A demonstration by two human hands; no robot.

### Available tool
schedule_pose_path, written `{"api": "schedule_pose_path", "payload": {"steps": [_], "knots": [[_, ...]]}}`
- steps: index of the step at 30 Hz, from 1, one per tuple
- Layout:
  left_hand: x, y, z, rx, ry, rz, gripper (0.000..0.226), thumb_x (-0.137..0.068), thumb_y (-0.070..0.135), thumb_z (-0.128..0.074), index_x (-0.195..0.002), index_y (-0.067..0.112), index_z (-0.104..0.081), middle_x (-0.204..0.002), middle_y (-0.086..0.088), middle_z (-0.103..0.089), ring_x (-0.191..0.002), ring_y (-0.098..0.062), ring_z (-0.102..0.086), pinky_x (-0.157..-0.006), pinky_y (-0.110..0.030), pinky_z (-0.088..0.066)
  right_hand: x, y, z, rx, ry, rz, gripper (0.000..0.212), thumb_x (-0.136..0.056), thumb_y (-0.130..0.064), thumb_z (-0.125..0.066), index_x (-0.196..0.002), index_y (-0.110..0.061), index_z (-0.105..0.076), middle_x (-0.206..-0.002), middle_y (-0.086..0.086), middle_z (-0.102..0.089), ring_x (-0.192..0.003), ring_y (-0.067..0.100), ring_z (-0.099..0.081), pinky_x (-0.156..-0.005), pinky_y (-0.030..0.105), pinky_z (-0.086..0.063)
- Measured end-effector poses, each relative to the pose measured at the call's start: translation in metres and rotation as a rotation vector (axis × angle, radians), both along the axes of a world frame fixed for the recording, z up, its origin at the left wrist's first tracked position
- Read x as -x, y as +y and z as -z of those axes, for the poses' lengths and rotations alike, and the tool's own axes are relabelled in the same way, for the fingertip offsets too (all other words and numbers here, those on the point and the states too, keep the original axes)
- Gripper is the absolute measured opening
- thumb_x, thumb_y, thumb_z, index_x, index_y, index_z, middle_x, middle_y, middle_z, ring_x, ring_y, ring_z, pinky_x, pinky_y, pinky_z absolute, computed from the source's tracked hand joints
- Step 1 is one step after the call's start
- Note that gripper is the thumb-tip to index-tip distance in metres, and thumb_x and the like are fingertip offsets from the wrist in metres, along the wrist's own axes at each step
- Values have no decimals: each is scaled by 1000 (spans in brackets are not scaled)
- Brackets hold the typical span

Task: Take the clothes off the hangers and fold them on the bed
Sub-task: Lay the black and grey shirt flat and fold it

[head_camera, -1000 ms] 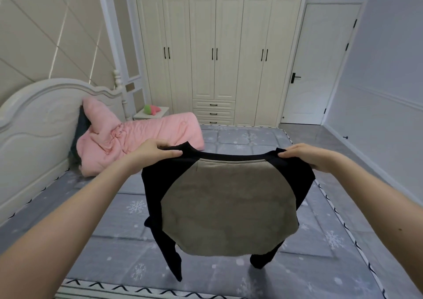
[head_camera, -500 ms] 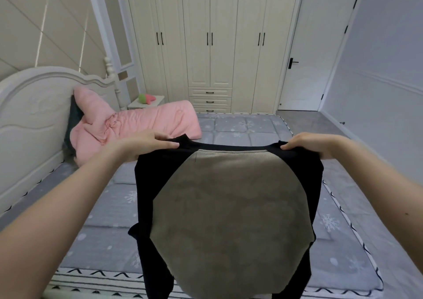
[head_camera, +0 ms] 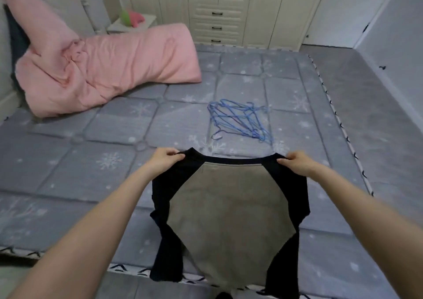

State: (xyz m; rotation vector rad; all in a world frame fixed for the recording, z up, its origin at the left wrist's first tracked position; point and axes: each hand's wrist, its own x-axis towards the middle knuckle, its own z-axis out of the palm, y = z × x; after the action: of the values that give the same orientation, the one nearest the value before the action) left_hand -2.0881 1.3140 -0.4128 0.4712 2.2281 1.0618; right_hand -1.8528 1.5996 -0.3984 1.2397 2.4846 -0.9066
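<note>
The left hand point(head_camera: 165, 160) grips the left shoulder of the shirt point(head_camera: 229, 218), fingers curled over the black fabric. The right hand point(head_camera: 296, 163) grips the right shoulder in the same manner. The shirt, grey-brown in the body with black sleeves and neckline, hangs spread between both hands above the near edge of the bed point(head_camera: 91, 161); its lower part extends past the edge.

A pile of blue wire hangers point(head_camera: 240, 121) lies flat on the mattress beyond the shirt, apart from it. A pink duvet point(head_camera: 103, 69) lies bunched at the far left, against the headboard.

The mattress surface is grey, quilted, with a snowflake print. A nightstand point(head_camera: 130, 25) carries a green and pink object, too blurred to identify. A cream wardrobe point(head_camera: 217, 12) with three drawers stands at the far wall.
</note>
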Motion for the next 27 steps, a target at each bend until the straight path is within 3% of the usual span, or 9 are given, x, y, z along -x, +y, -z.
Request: {"api": "schedule_pose_path", "payload": {"steps": [2, 5, 10, 15, 18, 23, 27], "knots": [[24, 31, 48, 13, 27, -13, 16, -88, 21, -65, -72, 18, -65, -74, 1, -64, -78, -16, -59, -69, -26, -43, 22, 21, 56, -57, 6, 29, 42, -95, -27, -52, -57, -15, -41, -58, 3, -44, -65, 24, -47, -51, 30, -26], [53, 69, 108, 33, 77, -24, 14, -88, 24, -64, -75, 19, -65, -73, 4, -64, -78, -16, -60, -71, -29, -43, 44, 43, 121, -81, 17, 103, 33, -96, -24, -48, -65, -14, -45, -74, 14, -57, -81, 34, -57, -58, 32, -31], [92, 118, 175, 18, 115, -80, 13, -89, 27, -63, -77, 24, -64, -71, 11, -61, -73, -11, -57, -64, -21, -41, 79, 84, 183, -140, 58, 173, 27, -97, -24, -45, -95, -2, -59, -102, 24, -64, -97, 39, -58, -72, 37, -39], [130, 150, 225, 44, 95, -85, 19, -89, 35, -62, -89, 18, -70, -84, 4, -65, -87, -17, -61, -81, -33, -46, 108, 112, 221, -161, 78, 183, 27, -97, -25, -47, -96, -3, -62, -103, 22, -64, -95, 37, -58, -68, 34, -35], [144, 164, 251, 71, 89, -60, 16, -89, 35, -61, -80, 24, -67, -76, 8, -64, -83, -16, -61, -76, -31, -44, 121, 121, 243, -157, 85, 187, 21, -97, -23, -48, -81, -11, -55, -93, 22, -63, -84, 32, -56, -64, 31, -30], [158, 179, 292, 63, 110, -60, 19, -89, 32, -63, -82, 17, -71, -73, 9, -64, -75, -11, -59, -67, -25, -41, 134, 134, 286, -103, 57, 223, 23, -97, -26, -48, -88, -10, -60, -88, 11, -61, -86, 32, -58, -65, 32, -36], [164, 184, 321, 92, 167, -57, 25, -87, 35, -64, -70, 18, -65, -62, 11, -58, -64, -9, -55, -55, -18, -34, 141, 138, 323, -89, 50, 270, 26, -97, -28, -47, -96, -7, -63, -96, 17, -66, -90, 35, -59, -73, 38, -44]]}}
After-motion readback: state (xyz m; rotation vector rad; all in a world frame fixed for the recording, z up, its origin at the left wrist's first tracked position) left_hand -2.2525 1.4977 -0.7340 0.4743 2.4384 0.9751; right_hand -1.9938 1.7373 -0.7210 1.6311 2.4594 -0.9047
